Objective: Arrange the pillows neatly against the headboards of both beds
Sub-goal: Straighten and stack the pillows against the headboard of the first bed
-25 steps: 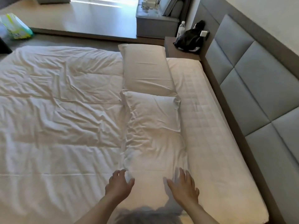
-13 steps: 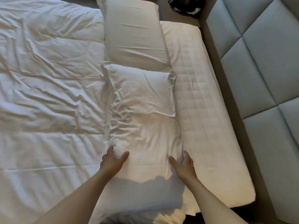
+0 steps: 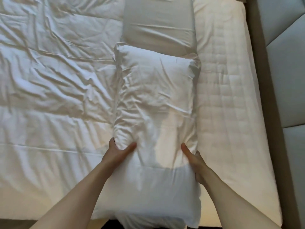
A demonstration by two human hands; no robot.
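Gripping soft white rectangular pillow (image 3: 155, 103): left hand (image 3: 118, 152) and right hand (image 3: 195, 160) pinch opposite sides; far end may sag, dragging beige pillow (image 3: 158, 25) beyond.

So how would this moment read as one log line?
stage: grasp | left hand: gripping near pillow | right hand: gripping it | far pillow: flat | headboard: not reached

A rumpled white duvet (image 3: 54, 90) is lying spread over the left part of the bed, its creases running toward the bed's middle. A quilted mattress cover (image 3: 231, 113) is showing bare along the bed's right edge. A strip of brown floor (image 3: 14, 224) is showing past the bed's near left corner.
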